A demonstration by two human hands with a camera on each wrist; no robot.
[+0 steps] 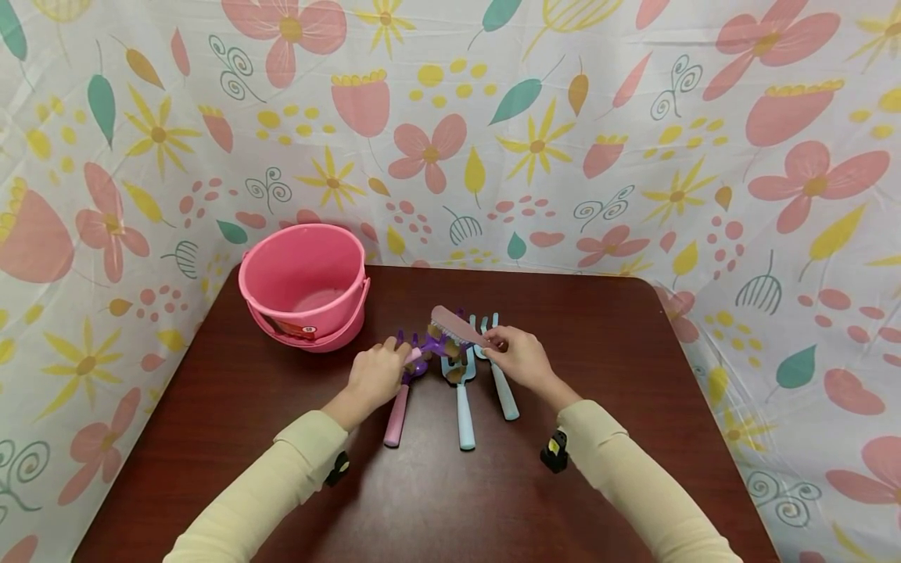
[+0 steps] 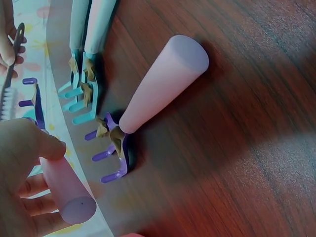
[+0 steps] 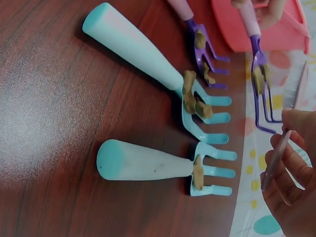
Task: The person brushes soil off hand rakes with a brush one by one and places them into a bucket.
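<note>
Curtain (image 1: 429,155): floral, hung behind and at both sides; I take it as a screen round the work.

Desk (image 1: 598,328): dark wood, bearing everything not in hand.

Pail (image 1: 303,262): pink, upright at the far left corner, handle lowered; set to one side, I judge, so both hands have room.

Left hand (image 1: 376,374): fingers curled round the pink handle of the raised fork (image 3: 258,57), thumb against it, spread no wider than that handle. Gripping this end leaves the purple tines exposed above the desk, presumably for bristles to reach.

Right hand (image 1: 522,358): thumb and fingers pinch the brush (image 1: 457,324) by its handle, the gap just its thickness. I read the light grip as suited to short strokes.

On the desk, three more: purple fork (image 1: 398,410), leftmost; left blue fork (image 1: 464,414), in the middle; right blue fork (image 1: 504,395), slanted beside it. Handles all point to the near side, likely for easy picking up.

Brush, further: pink back, pale bristles turned towards the raised fork, very near; whether they touch, I cannot tell.

Clumps (image 3: 188,94): brown, on the heads of all four forks by my wrist views; probably why the brush is held there.
</note>
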